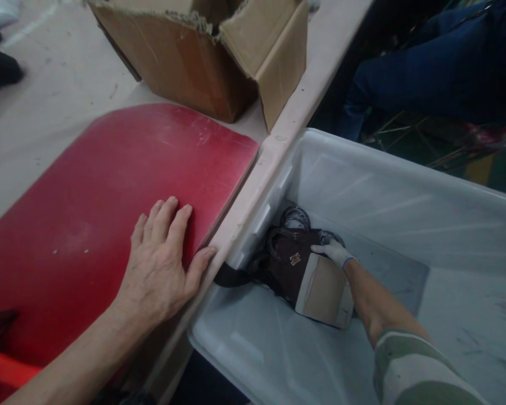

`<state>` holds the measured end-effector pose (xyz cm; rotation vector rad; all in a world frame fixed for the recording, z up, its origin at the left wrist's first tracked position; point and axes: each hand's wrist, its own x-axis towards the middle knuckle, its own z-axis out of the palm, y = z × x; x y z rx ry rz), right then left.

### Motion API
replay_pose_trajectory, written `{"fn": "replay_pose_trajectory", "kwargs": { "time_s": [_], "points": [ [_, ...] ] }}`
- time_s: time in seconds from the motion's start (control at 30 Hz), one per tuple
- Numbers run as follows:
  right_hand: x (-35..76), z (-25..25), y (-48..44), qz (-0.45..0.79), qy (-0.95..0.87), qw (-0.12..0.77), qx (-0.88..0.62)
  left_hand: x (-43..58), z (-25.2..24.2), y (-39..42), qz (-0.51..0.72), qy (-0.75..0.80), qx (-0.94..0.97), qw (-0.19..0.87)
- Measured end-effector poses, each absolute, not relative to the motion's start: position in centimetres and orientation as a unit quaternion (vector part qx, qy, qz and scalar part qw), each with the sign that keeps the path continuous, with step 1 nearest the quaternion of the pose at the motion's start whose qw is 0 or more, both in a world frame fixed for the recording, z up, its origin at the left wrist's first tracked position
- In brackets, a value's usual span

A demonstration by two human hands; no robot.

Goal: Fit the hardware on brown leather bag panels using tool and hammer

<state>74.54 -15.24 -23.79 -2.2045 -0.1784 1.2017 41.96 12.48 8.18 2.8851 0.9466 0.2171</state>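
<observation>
My left hand (160,259) lies flat on a red board (122,169), fingers spread, with the thumb reaching over the table's edge. My right hand (332,251), in a thin white glove, reaches down into a white plastic bin (405,174). Its fingers are closed at the upper edge of a dark brown bag (284,264) with a small gold emblem. Dark glossy rings (295,216) stick out above the bag. A grey-beige panel (322,289) sits against the bag below my right hand. A black strap (231,277) hangs over the bin's near left rim.
An opened cardboard box (185,62) with torn flaps stands on the pale table (21,140) behind the board. Dark items (0,64) lie at the far left. A person's blue-clad leg (421,84) is beyond the bin. A bright red-orange object (8,371) shows at the lower left.
</observation>
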Motion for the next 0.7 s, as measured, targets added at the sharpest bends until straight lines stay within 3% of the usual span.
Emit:
{"fn": "replay_pose_trajectory", "kwargs": {
  "time_s": [0.7],
  "points": [
    [72.5, -22.6, -15.1, 0.562, -0.041, 0.394, -0.727, 42.0, 8.2, 12.4, 0.072, 0.312, 0.947, 0.037]
  ]
}}
